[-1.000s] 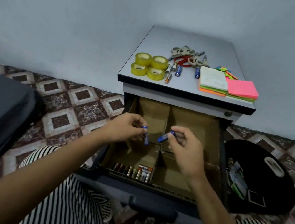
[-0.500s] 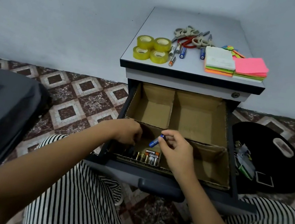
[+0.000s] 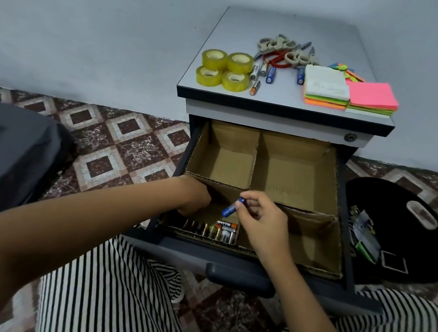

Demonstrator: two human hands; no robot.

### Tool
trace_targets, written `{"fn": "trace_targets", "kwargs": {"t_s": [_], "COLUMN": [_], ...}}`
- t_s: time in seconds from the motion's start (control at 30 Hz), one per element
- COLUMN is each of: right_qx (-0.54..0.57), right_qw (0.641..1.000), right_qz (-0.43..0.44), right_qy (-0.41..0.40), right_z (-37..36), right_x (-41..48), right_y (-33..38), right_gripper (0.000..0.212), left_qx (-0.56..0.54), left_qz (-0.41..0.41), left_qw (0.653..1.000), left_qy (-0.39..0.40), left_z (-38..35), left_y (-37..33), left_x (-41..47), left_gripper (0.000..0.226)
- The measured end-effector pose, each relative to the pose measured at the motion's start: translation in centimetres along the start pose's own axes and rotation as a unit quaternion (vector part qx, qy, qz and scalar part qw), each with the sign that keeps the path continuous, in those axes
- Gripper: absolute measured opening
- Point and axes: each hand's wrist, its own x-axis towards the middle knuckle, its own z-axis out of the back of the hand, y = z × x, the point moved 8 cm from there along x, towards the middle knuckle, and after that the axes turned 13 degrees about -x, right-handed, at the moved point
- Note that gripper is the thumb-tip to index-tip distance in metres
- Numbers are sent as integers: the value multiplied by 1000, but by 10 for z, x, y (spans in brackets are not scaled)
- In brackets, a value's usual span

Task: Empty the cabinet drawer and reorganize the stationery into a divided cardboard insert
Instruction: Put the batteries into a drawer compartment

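**Blue battery held over the front-left compartment**

Your right hand [image 3: 263,222], at centre frame, pinches a blue battery [image 3: 231,208] between thumb and fingertips. The battery is tilted, its lower end aimed down at the front-left compartment of the cardboard insert [image 3: 296,179], which sits in the open drawer [image 3: 183,252]. Your left hand [image 3: 193,198], just to the left, reaches knuckles-up into the same compartment. Its fingers are hidden below the divider, so I cannot tell whether its grip holds anything. A row of batteries [image 3: 213,230] lies side by side along that compartment's front wall, at lower centre. The two rear compartments show bare cardboard. Toward the top of the frame, on the cabinet top [image 3: 293,27], lie four tape rolls [image 3: 224,69], scissors [image 3: 280,51], a few loose batteries [image 3: 270,74] and stacks of sticky notes [image 3: 348,94].

Risks, as I judge them: both hands crowd one small compartment, so the right could bump the left or the divider and lose its pinch. Released at this tilt, the battery may land across the row rather than beside it, or roll and scatter the line. Leaning on the thin cardboard wall could bend it.
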Motion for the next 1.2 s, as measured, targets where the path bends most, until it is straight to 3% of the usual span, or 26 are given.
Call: {"fn": "trace_targets", "kwargs": {"t_s": [0.33,1.1,1.2], "right_qx": [-9,4,4], "right_qw": [1000,1000,1000], "right_qz": [10,5,5], "right_qy": [-7,-3,-4], "right_z": [1,0,0], "right_x": [0,0,0], "right_y": [1,-1,-1], "right_gripper": [18,17,18], "left_qx": [122,100,86], "left_qz": [-35,-26,-48], "left_qw": [992,994,992], "left_qy": [-20,-42,-75], "left_z": [-11,-13,-9], "left_y": [-3,-2,-3], "left_x": [-2,-2,-4], "left_gripper": [23,22,24]}}
